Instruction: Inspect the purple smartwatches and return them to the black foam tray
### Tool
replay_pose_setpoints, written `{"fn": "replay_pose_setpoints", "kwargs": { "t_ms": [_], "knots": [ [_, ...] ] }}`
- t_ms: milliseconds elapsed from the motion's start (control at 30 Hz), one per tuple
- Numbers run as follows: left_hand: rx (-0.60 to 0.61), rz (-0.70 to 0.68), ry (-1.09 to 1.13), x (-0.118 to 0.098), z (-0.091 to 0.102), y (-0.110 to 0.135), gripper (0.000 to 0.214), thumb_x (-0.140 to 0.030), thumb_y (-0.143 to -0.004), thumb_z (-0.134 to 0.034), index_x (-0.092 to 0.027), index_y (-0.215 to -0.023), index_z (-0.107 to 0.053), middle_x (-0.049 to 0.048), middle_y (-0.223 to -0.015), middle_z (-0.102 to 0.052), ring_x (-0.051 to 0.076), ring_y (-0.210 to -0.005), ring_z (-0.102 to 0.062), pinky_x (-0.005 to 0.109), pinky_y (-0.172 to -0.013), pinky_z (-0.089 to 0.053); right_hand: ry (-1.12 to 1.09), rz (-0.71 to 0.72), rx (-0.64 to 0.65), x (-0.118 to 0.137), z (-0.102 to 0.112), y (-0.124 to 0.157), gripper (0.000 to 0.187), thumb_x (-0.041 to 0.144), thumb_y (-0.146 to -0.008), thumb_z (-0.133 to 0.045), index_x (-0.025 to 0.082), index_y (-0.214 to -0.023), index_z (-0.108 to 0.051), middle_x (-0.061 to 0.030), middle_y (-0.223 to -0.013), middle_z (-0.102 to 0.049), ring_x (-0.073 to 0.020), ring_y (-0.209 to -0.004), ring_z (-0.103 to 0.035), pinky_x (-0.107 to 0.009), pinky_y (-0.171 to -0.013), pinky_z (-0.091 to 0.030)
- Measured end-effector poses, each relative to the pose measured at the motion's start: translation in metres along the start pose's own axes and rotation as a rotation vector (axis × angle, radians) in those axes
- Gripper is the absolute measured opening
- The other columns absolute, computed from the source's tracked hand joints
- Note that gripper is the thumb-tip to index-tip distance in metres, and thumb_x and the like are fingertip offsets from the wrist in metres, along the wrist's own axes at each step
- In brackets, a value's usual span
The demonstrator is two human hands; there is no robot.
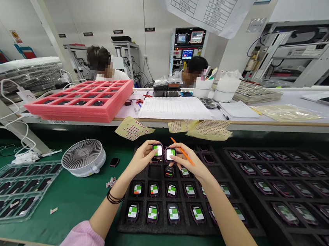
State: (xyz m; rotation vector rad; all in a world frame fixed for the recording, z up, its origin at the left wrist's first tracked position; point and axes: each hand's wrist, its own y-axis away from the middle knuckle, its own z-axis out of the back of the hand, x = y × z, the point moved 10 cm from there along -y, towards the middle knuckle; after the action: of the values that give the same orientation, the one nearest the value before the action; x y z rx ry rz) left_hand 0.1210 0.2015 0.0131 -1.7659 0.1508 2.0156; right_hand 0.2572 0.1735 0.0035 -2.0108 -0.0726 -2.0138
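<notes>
Above the back part of a black foam tray (159,230), my left hand (142,156) grips a smartwatch (158,150) with a lit white and green screen. Beside it, my right hand (188,160) holds a second smartwatch (170,154), its screen lit too, thumb on the front. An orange pen-like stick (182,151) is also tucked between the fingers of my right hand. Below both hands, rows of watches with mostly green and white screens lie in the tray's pockets. One pocket (155,171) under my left hand holds no watch.
A second foam tray (262,203) of watches lies right. On the left are a white fan (84,157), a lone dark watch (114,162) and a clear plastic tray (13,189). A pink foam tray (107,111) stands on the raised shelf. Two people sit beyond it.
</notes>
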Motion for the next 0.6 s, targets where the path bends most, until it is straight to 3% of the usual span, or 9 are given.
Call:
{"fn": "replay_pose_setpoints", "kwargs": {
  "t_ms": [200, 367, 600],
  "knots": [
    [-0.075, 0.02, -0.035, 0.001, 0.005, -0.001, 0.037, -0.05, -0.083, -0.057, -0.016, -0.097, -0.061, 0.0016, -0.073, -0.06, 0.011, -0.057, -0.05, 0.021, -0.048, -0.037, 0.004, 0.003, -0.105, -0.002, 0.004, -0.002, 0.03, 0.042, -0.08, -0.065, 0.02, -0.097, -0.055, -0.0001, -0.079, -0.059, -0.0127, -0.052, -0.064, -0.02, -0.038, -0.039],
    [-0.056, 0.016, -0.046, 0.002, 0.002, -0.001, 0.033, -0.048, -0.082, -0.06, -0.016, -0.092, -0.059, 0.0014, -0.074, -0.061, 0.011, -0.061, -0.051, 0.02, -0.05, -0.037, -0.001, -0.029, -0.178, -0.013, 0.007, -0.004, 0.033, 0.048, -0.077, -0.066, 0.018, -0.085, -0.056, 0.0052, -0.062, -0.051, -0.0102, -0.039, -0.057, -0.019, -0.034, -0.032],
    [0.049, -0.024, -0.02, 0.0, -0.007, 0.001, 0.035, -0.039, -0.082, -0.062, -0.018, -0.108, -0.053, 0.0058, -0.1, -0.065, 0.015, -0.081, -0.061, 0.024, -0.065, -0.047, -0.005, -0.008, -0.072, -0.009, 0.002, -0.004, 0.033, 0.04, -0.076, -0.069, 0.02, -0.097, -0.054, 0.0003, -0.083, -0.058, -0.0105, -0.049, -0.062, -0.019, -0.037, -0.035]
  ]
}}
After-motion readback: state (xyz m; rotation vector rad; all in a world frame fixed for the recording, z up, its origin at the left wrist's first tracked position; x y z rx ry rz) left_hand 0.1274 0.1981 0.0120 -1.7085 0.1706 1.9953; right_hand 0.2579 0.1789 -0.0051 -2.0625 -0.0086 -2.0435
